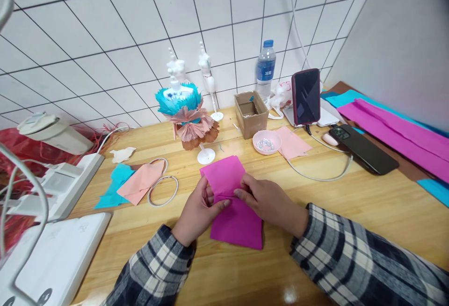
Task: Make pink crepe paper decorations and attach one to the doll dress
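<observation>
A strip of magenta crepe paper point(236, 226) lies in front of me with a crosswise fold near its middle. My left hand point(200, 210) grips its left edge, the thumb pressing at the fold and the fingers behind the sheet. At the right edge, my right hand point(261, 198) pinches the same fold between thumb and curled fingers. The paper's upper part tilts up from the table, and its lower part hangs or rests below the hands. Just beyond it stands a small white dress form point(177, 69) wearing ruffled blue, pink and brown paper layers.
Beyond the hands are a cardboard box point(253, 121), a pink bowl of beads point(266, 142), a water bottle point(265, 69) and a propped phone point(306, 98). Cut paper pieces point(135, 186) lie left; a black phone point(365, 149) and magenta sheets point(400, 133) lie right. A power strip point(80, 175) borders the left.
</observation>
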A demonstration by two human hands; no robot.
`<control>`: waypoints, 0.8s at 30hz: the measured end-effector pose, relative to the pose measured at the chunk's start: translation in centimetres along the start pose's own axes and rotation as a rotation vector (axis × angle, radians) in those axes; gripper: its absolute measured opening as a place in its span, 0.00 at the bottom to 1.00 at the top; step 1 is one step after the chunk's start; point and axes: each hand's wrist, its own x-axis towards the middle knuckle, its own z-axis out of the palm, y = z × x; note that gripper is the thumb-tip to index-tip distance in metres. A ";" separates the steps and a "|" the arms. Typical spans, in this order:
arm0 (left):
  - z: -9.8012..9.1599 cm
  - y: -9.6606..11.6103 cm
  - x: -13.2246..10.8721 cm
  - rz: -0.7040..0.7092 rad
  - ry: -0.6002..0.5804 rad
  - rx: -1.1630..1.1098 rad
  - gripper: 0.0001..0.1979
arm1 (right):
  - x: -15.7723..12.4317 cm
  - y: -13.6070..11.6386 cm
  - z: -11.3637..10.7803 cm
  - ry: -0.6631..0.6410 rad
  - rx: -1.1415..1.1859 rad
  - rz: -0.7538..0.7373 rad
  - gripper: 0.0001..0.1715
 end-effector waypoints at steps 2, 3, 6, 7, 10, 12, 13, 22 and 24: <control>0.1 0.1 0.0 -0.014 0.005 0.006 0.31 | 0.0 -0.1 0.0 -0.004 -0.010 -0.001 0.15; 0.1 0.1 -0.1 -0.018 0.006 0.006 0.31 | -0.1 -0.1 0.0 -0.006 -0.015 -0.001 0.15; 0.2 0.0 -0.1 -0.022 0.009 0.001 0.31 | -0.1 -0.2 0.0 -0.007 -0.033 -0.005 0.15; 0.3 0.0 -0.1 -0.022 0.010 0.001 0.31 | -0.1 -0.2 0.1 -0.007 -0.038 -0.008 0.15; 0.4 0.0 -0.1 -0.021 0.013 0.008 0.30 | -0.2 -0.5 0.1 -0.008 -0.040 -0.011 0.15; 0.4 0.0 -0.2 -0.021 0.018 0.008 0.30 | -0.2 -0.7 0.1 -0.013 -0.035 -0.002 0.14; 0.4 0.1 -0.2 -0.021 0.021 0.006 0.30 | -0.2 -0.8 0.1 -0.015 -0.031 0.004 0.14; 0.6 0.2 -0.2 -0.024 0.010 -0.021 0.31 | -0.2 -0.9 0.2 -0.027 -0.009 0.015 0.13; 0.6 0.2 -0.2 -0.022 0.007 -0.023 0.31 | -0.2 -1.0 0.2 -0.029 0.005 0.007 0.12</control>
